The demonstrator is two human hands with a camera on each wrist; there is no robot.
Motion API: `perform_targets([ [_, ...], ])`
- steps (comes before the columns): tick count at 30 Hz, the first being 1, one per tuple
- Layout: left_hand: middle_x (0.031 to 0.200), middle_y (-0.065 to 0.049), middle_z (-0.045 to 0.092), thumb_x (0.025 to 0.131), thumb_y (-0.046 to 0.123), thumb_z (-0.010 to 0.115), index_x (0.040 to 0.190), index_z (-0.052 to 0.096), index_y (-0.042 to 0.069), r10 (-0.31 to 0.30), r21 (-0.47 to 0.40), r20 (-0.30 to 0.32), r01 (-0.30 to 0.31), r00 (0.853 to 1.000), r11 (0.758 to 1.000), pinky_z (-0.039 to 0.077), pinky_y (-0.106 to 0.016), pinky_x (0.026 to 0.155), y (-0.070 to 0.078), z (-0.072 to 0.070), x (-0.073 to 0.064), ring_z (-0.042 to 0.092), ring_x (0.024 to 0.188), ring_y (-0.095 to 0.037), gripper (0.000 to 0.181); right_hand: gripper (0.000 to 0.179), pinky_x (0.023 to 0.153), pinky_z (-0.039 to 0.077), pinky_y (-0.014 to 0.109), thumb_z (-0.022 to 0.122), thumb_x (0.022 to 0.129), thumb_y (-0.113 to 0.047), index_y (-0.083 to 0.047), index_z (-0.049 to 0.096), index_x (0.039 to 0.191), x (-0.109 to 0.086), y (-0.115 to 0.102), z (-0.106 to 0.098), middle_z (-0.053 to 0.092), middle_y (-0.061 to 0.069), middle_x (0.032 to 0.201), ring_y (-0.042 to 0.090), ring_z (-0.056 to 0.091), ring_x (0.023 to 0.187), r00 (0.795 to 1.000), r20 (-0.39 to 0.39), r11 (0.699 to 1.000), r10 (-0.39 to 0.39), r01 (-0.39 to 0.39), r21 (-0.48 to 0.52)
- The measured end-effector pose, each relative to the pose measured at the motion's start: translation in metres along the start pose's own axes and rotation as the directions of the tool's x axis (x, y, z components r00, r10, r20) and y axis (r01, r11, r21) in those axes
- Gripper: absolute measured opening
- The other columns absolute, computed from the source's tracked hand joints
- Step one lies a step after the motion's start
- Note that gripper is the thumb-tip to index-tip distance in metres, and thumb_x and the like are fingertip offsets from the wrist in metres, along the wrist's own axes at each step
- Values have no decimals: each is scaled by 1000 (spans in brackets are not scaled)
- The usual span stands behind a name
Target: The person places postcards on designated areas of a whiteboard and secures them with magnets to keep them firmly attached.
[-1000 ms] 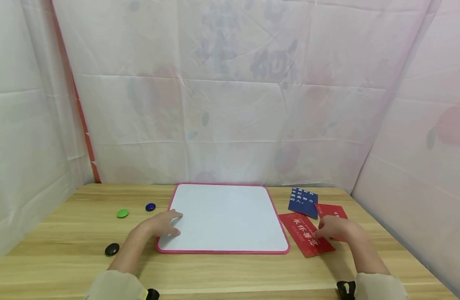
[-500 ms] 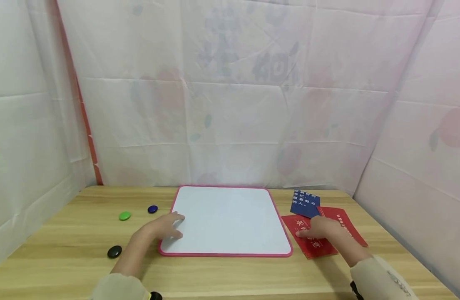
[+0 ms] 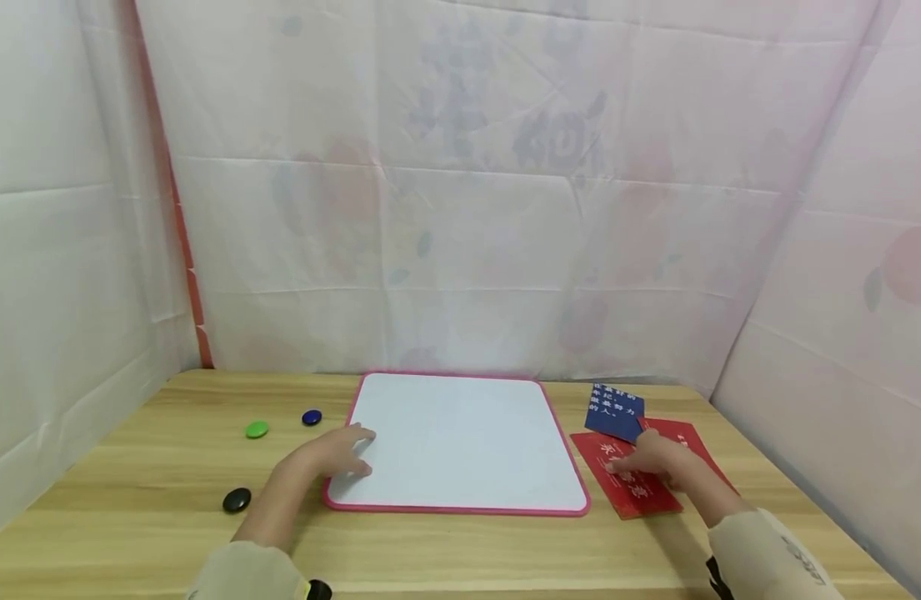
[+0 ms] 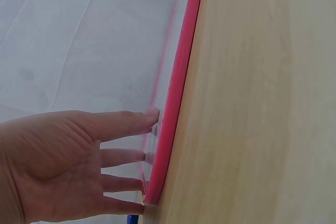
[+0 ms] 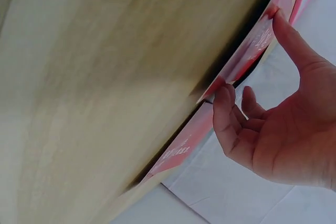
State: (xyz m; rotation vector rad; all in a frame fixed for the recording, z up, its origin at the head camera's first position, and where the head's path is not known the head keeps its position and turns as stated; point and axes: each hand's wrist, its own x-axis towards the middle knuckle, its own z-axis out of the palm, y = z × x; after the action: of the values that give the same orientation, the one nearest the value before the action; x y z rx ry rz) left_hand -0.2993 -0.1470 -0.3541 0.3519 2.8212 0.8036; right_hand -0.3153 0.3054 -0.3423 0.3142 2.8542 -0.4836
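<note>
A whiteboard (image 3: 452, 442) with a pink frame lies flat on the table. My left hand (image 3: 338, 452) reaches over its left edge, fingers extended and spread, thumb on the near left part; the left wrist view shows the fingertips along the pink rim (image 4: 181, 66). To the right, my right hand (image 3: 653, 454) is over a red card (image 3: 618, 492) with white writing. In the right wrist view its thumb touches the card's surface, while the bent fingers (image 5: 224, 100) meet its near corner, well apart from the thumb. A second red card (image 3: 685, 433) lies partly beneath that hand.
A dark blue card (image 3: 614, 410) with white writing lies behind the red ones. Left of the board are a green round magnet-like disc (image 3: 257, 429), a blue disc (image 3: 312, 417) and a black disc (image 3: 237, 500). Pale patterned cloth (image 3: 460, 208) walls the table's back and sides.
My right hand has shifted left from the second red card onto the nearer one, then slightly back right. The second card has turned, its near end pointing right. My left hand stays put.
</note>
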Motion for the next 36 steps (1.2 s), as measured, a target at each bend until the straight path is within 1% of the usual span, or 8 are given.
perform_targets([
  [10, 138, -26, 35, 82, 13, 69, 128, 50, 2, -19, -10, 4, 19, 1000, 1000, 25, -57, 100, 2, -1, -1, 26, 127, -43, 51, 71, 60, 47, 27, 76, 71, -41, 15, 45, 104, 5, 10, -1, 50, 12, 80, 25, 50, 77, 1000, 18, 1000, -24, 24, 6],
  [15, 138, -26, 34, 82, 13, 69, 128, 50, 2, -18, -12, 9, 18, 1000, 1000, 24, -57, 100, 0, 0, 2, 26, 128, -43, 52, 57, 57, 43, 23, 75, 74, -33, 12, 48, 96, 4, 14, -5, 50, 12, 76, 22, 50, 72, 999, 26, 999, -33, 32, 44],
  [17, 138, -26, 34, 82, 13, 69, 128, 50, 2, -15, -10, 10, 15, 1000, 1000, 24, -57, 100, -1, 0, 3, 26, 128, -43, 52, 55, 58, 43, 23, 77, 73, -30, 11, 48, 96, 5, 14, -6, 49, 12, 76, 22, 50, 72, 1000, 28, 998, -13, 12, 62],
  [23, 138, -26, 34, 81, 13, 69, 128, 50, 2, -14, -9, 10, 14, 1000, 1000, 24, -57, 100, -1, -2, 2, 26, 128, -43, 51, 65, 58, 43, 25, 76, 74, -31, 17, 45, 106, 7, 13, -9, 49, 14, 78, 24, 50, 74, 1000, 25, 999, -19, 18, 43],
  [29, 138, -26, 34, 82, 13, 69, 129, 50, 2, -9, -13, 16, 9, 1000, 1000, 24, -57, 100, 0, -1, 2, 25, 128, -43, 52, 78, 57, 42, 25, 69, 75, -49, 18, 48, 111, 1, 14, -3, 47, 12, 74, 21, 49, 71, 999, -33, 997, -32, 30, -65],
  [30, 138, -26, 34, 82, 13, 69, 129, 50, 2, -10, -13, 16, 11, 1000, 1000, 24, -57, 100, 0, -1, 2, 25, 128, -43, 52, 77, 57, 42, 26, 68, 75, -51, 17, 50, 107, 0, 13, -2, 47, 11, 73, 22, 49, 72, 999, -42, 997, -31, 28, -78],
  [32, 138, -26, 34, 81, 13, 69, 129, 50, 2, -14, -11, 14, 14, 1000, 1000, 25, -57, 100, 1, -2, 2, 26, 128, -43, 52, 75, 59, 42, 27, 69, 74, -50, 16, 52, 106, -1, 11, -2, 47, 12, 74, 23, 49, 74, 998, -51, 996, -36, 31, -89],
  [36, 139, -26, 33, 81, 13, 69, 129, 50, 3, -22, -7, 12, 23, 1000, 1000, 25, -57, 99, 1, -3, 3, 25, 128, -43, 53, 70, 60, 44, 27, 72, 76, -41, 18, 49, 106, -1, 7, -5, 48, 13, 76, 25, 49, 77, 999, -30, 999, -28, 27, -37],
])
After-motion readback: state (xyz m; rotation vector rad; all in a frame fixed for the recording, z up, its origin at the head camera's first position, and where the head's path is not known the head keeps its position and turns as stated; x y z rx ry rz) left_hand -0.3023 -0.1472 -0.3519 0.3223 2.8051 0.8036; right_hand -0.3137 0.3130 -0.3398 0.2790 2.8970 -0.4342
